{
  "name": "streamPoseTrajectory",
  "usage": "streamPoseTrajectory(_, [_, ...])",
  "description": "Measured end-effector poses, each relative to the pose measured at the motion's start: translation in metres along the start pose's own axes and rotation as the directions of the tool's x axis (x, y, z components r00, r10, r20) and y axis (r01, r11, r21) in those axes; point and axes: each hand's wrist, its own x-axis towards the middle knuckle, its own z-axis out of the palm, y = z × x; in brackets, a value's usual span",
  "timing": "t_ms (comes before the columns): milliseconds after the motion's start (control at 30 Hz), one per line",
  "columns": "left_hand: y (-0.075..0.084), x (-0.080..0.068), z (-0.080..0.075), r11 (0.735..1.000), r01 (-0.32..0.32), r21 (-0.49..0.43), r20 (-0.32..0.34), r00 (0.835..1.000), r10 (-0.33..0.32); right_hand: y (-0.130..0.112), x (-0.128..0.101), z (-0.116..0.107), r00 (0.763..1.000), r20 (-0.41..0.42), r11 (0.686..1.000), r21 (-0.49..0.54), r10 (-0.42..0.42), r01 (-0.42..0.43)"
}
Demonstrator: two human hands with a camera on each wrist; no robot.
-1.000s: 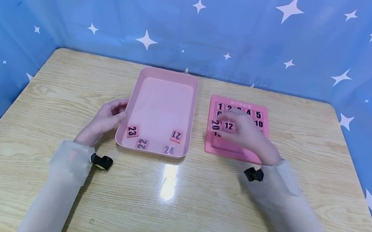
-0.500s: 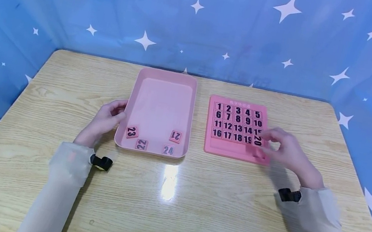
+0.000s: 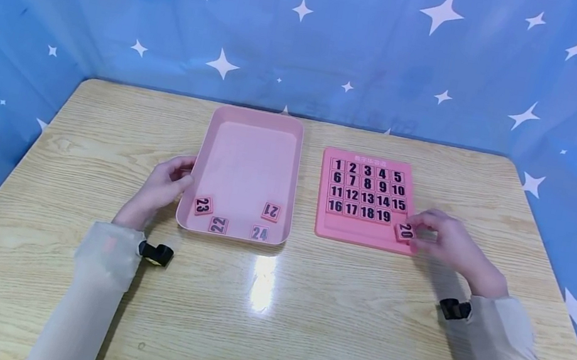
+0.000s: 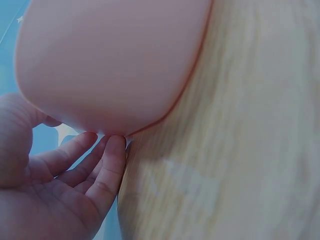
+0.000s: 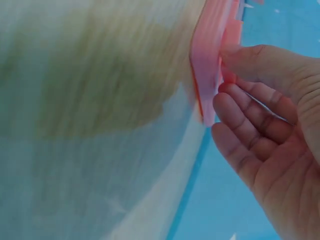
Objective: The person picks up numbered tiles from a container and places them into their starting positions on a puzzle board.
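Right hand (image 3: pixel 452 245) grip pinches tile 20 (image 3: pixel 405 231), tilted, over board (image 3: pixel 356 236); left hand (image 3: pixel 161 187) relaxed against tray (image 3: pixel 253 129).

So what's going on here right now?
A person is working a pink number board on the wooden table. The right hand pinches the 20 tile at the board's near right corner; tiles 1 to 19 sit in rows on it. The left hand rests against the left side of a pink tray, which holds tiles 21, 22, 23 and 24.
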Motion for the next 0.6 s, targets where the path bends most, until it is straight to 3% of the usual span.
streamPoseTrajectory(267, [0.000,-0.001,0.000,1.000,-0.012,-0.009,0.003,1.000,0.012,-0.004,0.008,-0.006,0.992,0.126,1.000,0.007,0.029,-0.030])
streamPoseTrajectory(400, [-0.001,0.000,0.000,1.000,-0.017,-0.012,0.001,1.000,0.018,-0.005,0.007,-0.006,0.991,0.118,0.997,0.023,0.066,-0.069])
streamPoseTrajectory(600, [-0.004,0.001,-0.001,0.999,-0.033,-0.020,0.003,0.999,0.033,-0.017,0.005,-0.002,0.971,0.069,0.973,0.002,0.231,-0.231])
